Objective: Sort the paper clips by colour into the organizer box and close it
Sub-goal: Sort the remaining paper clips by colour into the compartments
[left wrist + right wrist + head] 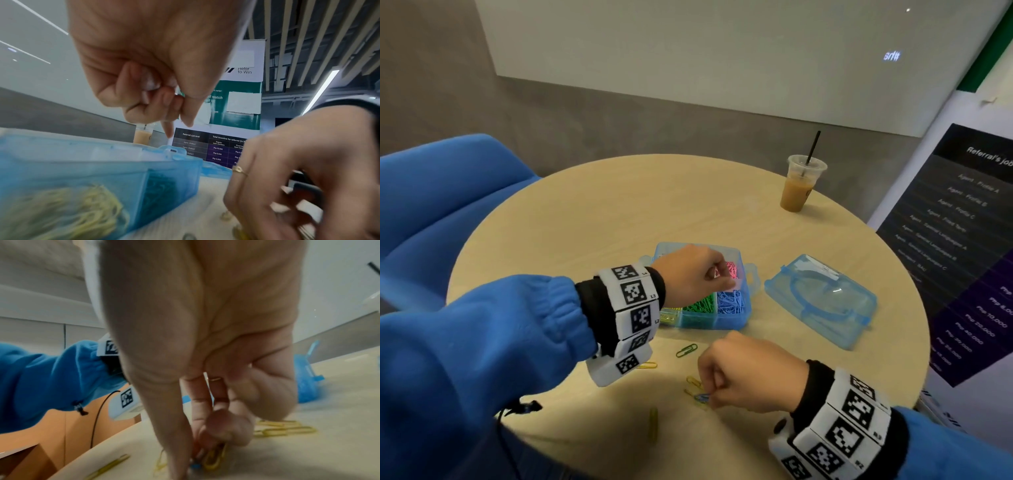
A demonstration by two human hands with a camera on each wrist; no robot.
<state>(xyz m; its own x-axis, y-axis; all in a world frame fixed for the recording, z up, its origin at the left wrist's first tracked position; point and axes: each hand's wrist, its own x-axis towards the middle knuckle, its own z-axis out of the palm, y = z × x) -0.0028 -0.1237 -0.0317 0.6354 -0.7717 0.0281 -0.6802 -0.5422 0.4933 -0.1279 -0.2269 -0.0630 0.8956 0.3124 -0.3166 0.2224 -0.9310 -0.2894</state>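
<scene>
The right hand (750,375) is at the near edge of the tabletop (592,212), fingers curled downward, its grip pinching a blue paper clip (702,397) that lies against the surface among several yellow paper clips (693,382); the right wrist view shows the fingertips (197,456) pressed to the surface around a blue clip and a yellow one. The left hand (690,275) is over the organizer box (732,320), fingers curled with thumb and forefinger brought together above the pink compartment; whether its grip contains a clip cannot be told, since the left wrist view shows only the closed fingertips (170,129). The organizer box sits open near the middle of the tabletop, with pink clips (732,269) in the far right compartment, blue clips (732,303) in the near right one, green clips (700,305) beside them, and yellow clips at the near left. A loose green paper clip (686,350) lies between the box and the right hand; further yellow clips lie toward the near edge. The detached lid (822,301) lies to the right of the box, apart from it. An iced drink cup (801,183) with a straw stands at the far right edge.
</scene>
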